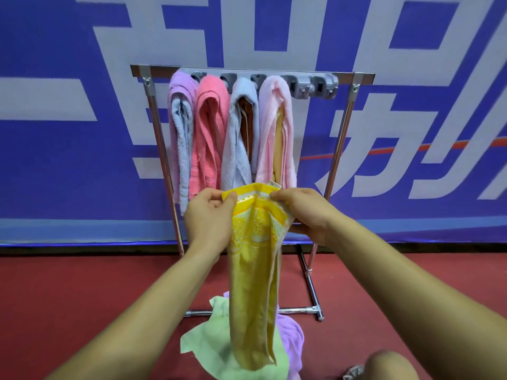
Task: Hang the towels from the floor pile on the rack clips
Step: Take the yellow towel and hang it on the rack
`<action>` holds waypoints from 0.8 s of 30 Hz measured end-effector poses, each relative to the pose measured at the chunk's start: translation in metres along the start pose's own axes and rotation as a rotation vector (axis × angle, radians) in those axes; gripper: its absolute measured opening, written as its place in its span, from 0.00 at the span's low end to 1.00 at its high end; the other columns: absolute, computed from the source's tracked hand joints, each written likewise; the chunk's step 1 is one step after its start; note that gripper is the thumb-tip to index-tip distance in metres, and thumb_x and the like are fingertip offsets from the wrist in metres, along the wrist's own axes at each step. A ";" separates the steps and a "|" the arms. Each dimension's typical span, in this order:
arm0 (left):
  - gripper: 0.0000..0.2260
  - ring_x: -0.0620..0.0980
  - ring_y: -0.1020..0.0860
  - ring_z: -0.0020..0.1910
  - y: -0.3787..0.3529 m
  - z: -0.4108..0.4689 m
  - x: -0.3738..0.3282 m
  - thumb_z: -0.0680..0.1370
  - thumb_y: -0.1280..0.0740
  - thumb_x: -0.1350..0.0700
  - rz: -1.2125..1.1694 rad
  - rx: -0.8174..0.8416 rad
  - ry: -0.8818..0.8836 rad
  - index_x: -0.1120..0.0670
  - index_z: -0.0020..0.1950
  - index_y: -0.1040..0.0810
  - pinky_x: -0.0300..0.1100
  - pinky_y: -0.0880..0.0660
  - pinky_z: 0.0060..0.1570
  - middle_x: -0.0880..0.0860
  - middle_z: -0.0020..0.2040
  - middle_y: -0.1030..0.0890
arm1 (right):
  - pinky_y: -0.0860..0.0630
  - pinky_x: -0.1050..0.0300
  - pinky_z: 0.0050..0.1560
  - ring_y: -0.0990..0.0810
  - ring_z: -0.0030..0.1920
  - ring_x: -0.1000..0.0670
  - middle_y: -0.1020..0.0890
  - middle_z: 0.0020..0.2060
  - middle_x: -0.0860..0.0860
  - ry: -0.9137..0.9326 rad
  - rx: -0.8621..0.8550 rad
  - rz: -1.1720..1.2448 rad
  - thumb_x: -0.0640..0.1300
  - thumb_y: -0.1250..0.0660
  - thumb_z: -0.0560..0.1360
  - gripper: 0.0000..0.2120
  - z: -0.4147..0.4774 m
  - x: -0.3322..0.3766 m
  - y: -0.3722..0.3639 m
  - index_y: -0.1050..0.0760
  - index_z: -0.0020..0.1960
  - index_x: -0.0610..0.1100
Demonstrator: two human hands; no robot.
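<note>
The left hand (210,215) pinches the top edge of the yellow towel (253,270) between thumb and fingers; the right hand (304,215) pinches the same edge at its other end. The towel hangs lengthwise in front of the rack (340,149), below its clip bar (310,83). Four towels hang from the bar: purple (179,127), coral (210,133), light blue (241,138), pale pink (277,133). At the rack's foot, a green towel (208,338) and a lilac towel (290,333) lie on the red floor (82,283).

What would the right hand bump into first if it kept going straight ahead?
Probably the pale pink towel hanging on the rack; the right hand points that way, though depth is hard to judge.
</note>
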State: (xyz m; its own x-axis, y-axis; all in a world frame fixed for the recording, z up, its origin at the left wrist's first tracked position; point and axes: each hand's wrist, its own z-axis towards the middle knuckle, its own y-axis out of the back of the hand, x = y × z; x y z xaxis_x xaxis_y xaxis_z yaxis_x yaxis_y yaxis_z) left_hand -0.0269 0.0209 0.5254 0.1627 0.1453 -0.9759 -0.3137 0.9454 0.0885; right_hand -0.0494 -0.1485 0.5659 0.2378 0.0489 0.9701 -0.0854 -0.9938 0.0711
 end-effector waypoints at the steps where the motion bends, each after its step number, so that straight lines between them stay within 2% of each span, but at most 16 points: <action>1: 0.08 0.50 0.26 0.30 -0.001 -0.005 -0.001 0.74 0.26 0.53 -0.003 0.011 -0.018 0.55 0.40 0.20 0.58 0.22 0.40 0.58 0.32 0.19 | 0.15 0.54 0.43 0.20 0.38 0.49 0.18 0.39 0.45 0.046 -0.038 -0.031 0.42 0.32 0.77 0.05 0.001 -0.001 -0.003 0.19 0.49 0.42; 3: 0.08 0.50 0.23 0.31 -0.004 -0.016 -0.003 0.71 0.27 0.47 -0.019 0.054 -0.043 0.50 0.41 0.19 0.60 0.19 0.40 0.54 0.32 0.18 | 0.19 0.59 0.32 0.22 0.34 0.49 0.22 0.35 0.44 0.138 -0.111 -0.090 0.41 0.32 0.77 0.05 0.001 -0.005 -0.008 0.21 0.44 0.41; 4: 0.08 0.50 0.21 0.32 -0.005 -0.022 -0.006 0.70 0.27 0.45 -0.029 0.083 -0.052 0.47 0.42 0.18 0.60 0.19 0.41 0.52 0.32 0.17 | 0.20 0.59 0.31 0.23 0.33 0.49 0.22 0.33 0.45 0.181 -0.137 -0.126 0.41 0.32 0.76 0.06 0.001 -0.007 -0.011 0.22 0.42 0.40; 7: 0.03 0.45 0.16 0.37 -0.010 -0.037 -0.012 0.72 0.25 0.47 -0.001 0.079 -0.115 0.45 0.41 0.15 0.54 0.18 0.43 0.46 0.35 0.15 | 0.17 0.52 0.37 0.20 0.32 0.50 0.20 0.29 0.48 0.269 -0.159 -0.205 0.44 0.31 0.74 0.10 0.002 -0.013 -0.015 0.22 0.37 0.40; 9: 0.01 0.40 0.17 0.37 -0.012 -0.042 -0.014 0.73 0.24 0.50 0.025 0.024 -0.151 0.45 0.43 0.14 0.47 0.19 0.44 0.44 0.35 0.15 | 0.16 0.48 0.41 0.16 0.34 0.47 0.17 0.31 0.48 0.302 -0.151 -0.218 0.44 0.32 0.72 0.07 0.001 -0.013 -0.016 0.20 0.38 0.44; 11: 0.02 0.39 0.17 0.39 -0.013 -0.046 -0.012 0.74 0.24 0.50 0.001 0.016 -0.154 0.45 0.45 0.13 0.45 0.19 0.46 0.43 0.38 0.14 | 0.15 0.44 0.43 0.14 0.37 0.44 0.16 0.34 0.46 0.317 -0.153 -0.234 0.45 0.33 0.70 0.06 -0.001 -0.014 -0.017 0.18 0.39 0.46; 12: 0.03 0.39 0.16 0.43 -0.015 -0.047 -0.009 0.74 0.24 0.51 -0.005 0.024 -0.149 0.45 0.46 0.13 0.44 0.20 0.49 0.42 0.42 0.14 | 0.15 0.45 0.42 0.15 0.38 0.43 0.16 0.34 0.45 0.312 -0.143 -0.216 0.45 0.33 0.71 0.06 -0.002 -0.014 -0.017 0.19 0.39 0.45; 14: 0.05 0.39 0.19 0.53 -0.018 -0.047 -0.002 0.77 0.27 0.51 0.029 0.048 -0.143 0.47 0.51 0.12 0.38 0.24 0.56 0.39 0.56 0.17 | 0.17 0.55 0.36 0.17 0.37 0.46 0.18 0.35 0.44 0.289 -0.101 -0.126 0.44 0.33 0.76 0.09 -0.005 -0.012 -0.016 0.19 0.43 0.39; 16: 0.08 0.40 0.21 0.60 -0.020 -0.046 0.001 0.80 0.31 0.51 -0.039 0.138 -0.121 0.47 0.53 0.13 0.39 0.27 0.61 0.39 0.62 0.20 | 0.19 0.60 0.34 0.19 0.37 0.50 0.20 0.37 0.44 0.251 -0.040 -0.077 0.46 0.31 0.78 0.14 -0.007 -0.009 -0.014 0.20 0.50 0.32; 17: 0.09 0.43 0.19 0.60 -0.021 -0.046 0.001 0.80 0.33 0.50 -0.128 0.202 -0.100 0.45 0.53 0.13 0.43 0.26 0.62 0.40 0.61 0.18 | 0.16 0.58 0.39 0.19 0.38 0.51 0.20 0.38 0.44 0.244 -0.006 -0.061 0.46 0.30 0.78 0.15 -0.007 -0.009 -0.012 0.21 0.50 0.32; 19: 0.12 0.48 0.17 0.57 -0.020 -0.045 0.003 0.80 0.36 0.54 -0.273 0.285 -0.043 0.43 0.50 0.13 0.48 0.23 0.60 0.45 0.54 0.14 | 0.16 0.54 0.46 0.19 0.40 0.50 0.20 0.38 0.44 0.237 0.020 -0.049 0.42 0.31 0.78 0.09 -0.006 -0.012 -0.009 0.21 0.47 0.35; 21: 0.12 0.47 0.16 0.54 -0.016 -0.042 0.008 0.79 0.37 0.59 -0.266 0.227 -0.057 0.44 0.50 0.17 0.48 0.23 0.59 0.46 0.50 0.13 | 0.17 0.53 0.45 0.21 0.40 0.48 0.21 0.37 0.43 0.244 0.004 -0.078 0.37 0.33 0.78 0.04 -0.005 -0.014 -0.009 0.22 0.45 0.37; 24: 0.15 0.47 0.18 0.59 -0.005 -0.031 0.023 0.76 0.35 0.65 -0.227 0.212 -0.092 0.49 0.58 0.24 0.45 0.24 0.61 0.50 0.56 0.16 | 0.23 0.47 0.43 0.25 0.39 0.47 0.25 0.36 0.44 0.304 -0.005 -0.151 0.41 0.35 0.73 0.05 -0.005 -0.009 -0.011 0.22 0.41 0.40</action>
State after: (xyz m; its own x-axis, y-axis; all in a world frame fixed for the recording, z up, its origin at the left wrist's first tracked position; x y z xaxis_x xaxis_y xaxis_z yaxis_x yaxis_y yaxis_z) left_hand -0.0505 0.0102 0.4963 0.2928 -0.0594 -0.9543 -0.0596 0.9950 -0.0803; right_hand -0.0550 -0.1372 0.5571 -0.0512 0.2234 0.9734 -0.0762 -0.9727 0.2192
